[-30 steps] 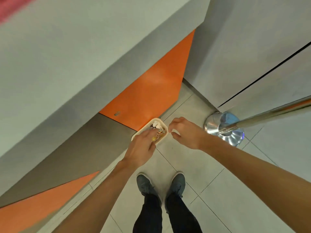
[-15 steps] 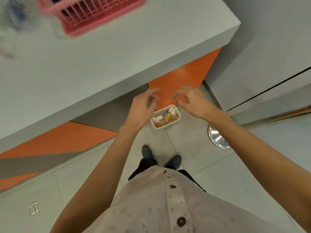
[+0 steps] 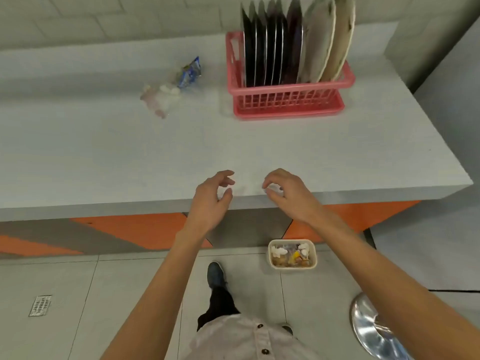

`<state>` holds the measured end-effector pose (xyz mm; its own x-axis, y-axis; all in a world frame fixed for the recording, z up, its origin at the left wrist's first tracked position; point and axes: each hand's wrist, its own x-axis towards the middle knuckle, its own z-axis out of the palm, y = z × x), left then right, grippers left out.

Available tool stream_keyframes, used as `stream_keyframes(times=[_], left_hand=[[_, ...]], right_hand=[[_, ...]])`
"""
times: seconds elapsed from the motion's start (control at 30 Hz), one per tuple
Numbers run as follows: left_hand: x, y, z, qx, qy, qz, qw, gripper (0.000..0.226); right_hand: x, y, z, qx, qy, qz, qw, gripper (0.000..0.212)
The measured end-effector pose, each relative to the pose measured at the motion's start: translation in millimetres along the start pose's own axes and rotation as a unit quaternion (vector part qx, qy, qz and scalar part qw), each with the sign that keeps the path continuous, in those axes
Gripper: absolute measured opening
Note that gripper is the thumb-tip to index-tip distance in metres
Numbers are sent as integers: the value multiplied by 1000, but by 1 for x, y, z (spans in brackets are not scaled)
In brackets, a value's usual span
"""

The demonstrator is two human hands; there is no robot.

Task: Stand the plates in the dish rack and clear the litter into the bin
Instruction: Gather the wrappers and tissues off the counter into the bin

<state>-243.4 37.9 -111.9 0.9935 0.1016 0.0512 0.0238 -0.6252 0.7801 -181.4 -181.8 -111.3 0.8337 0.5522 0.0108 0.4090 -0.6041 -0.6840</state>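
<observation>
In the head view we take the pink dish rack (image 3: 288, 100) as our landmark; it sits towards the far right of the grey counter (image 3: 233, 152). The plates (image 3: 285, 42) stand on edge inside the rack, dark ones to its left side and two pale ones leaning at its right end, and we see no plate lying loose anywhere else on the counter. So we judge the plate half of the task finished. To the left of the rack, at about the same depth, a small heap of litter (image 3: 166, 94) lies on the counter: whitish crumpled bits, blurred, with a blue wrapper (image 3: 191, 72) on the side nearest the rack. The bin (image 3: 292, 267), a small cream tub already holding scraps, stands on the floor well in front of the rack, under the counter's near edge. The left hand (image 3: 210, 201) and the right hand (image 3: 288, 193) hover over that near edge, well short of the rack, a gap between them, fingers loosely curled and holding nothing that we can make out. What is left, as we read it, is to gather the heap beside the rack and carry it down to the bin.
</observation>
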Motion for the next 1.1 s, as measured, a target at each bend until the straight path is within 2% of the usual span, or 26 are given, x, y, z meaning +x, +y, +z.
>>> stream_keyframes(times=[0.1,0.23,0.3,0.4,0.5,0.57,0.63,0.73,0.83,0.9,1.0,1.1], left_hand=[[24,-24,-35,-19,15,-20,1000,33],[67,-62,-78,-23,6,-64,998,29],[92,-83,-96,-4,4,-74,997,33],[127,-111,-117,94,-45,-79,991,49],[156,-133,-127,228,-133,-91,960,62],[170,-143,-130,293,-163,-75,939,62],[187,-149,-138,285,-151,-52,945,54],[226,-152,-155,229,-75,-22,970,44],[282,-148,-167,233,22,28,972,62],[322,-143,-170,260,-4,19,965,86],[360,-145,-162,315,-113,-32,942,116],[357,-161,-147,309,-132,-36,941,113]], right_hand=[[50,-22,15,-5,-16,2,1000,20],[120,-47,49,-84,-124,66,987,55],[155,-57,65,-116,-129,97,980,63],[204,-70,74,-140,-88,130,978,58],[240,-78,77,-181,-74,146,970,43],[256,-81,79,-211,-80,154,962,40],[269,-82,79,-242,-84,156,954,35],[280,-83,75,-273,-99,160,943,23],[283,-84,73,-284,-131,163,936,25],[283,-87,72,-285,-143,167,933,27],[287,-90,70,-271,-145,182,934,27],[287,-92,69,-255,-145,194,936,28]])
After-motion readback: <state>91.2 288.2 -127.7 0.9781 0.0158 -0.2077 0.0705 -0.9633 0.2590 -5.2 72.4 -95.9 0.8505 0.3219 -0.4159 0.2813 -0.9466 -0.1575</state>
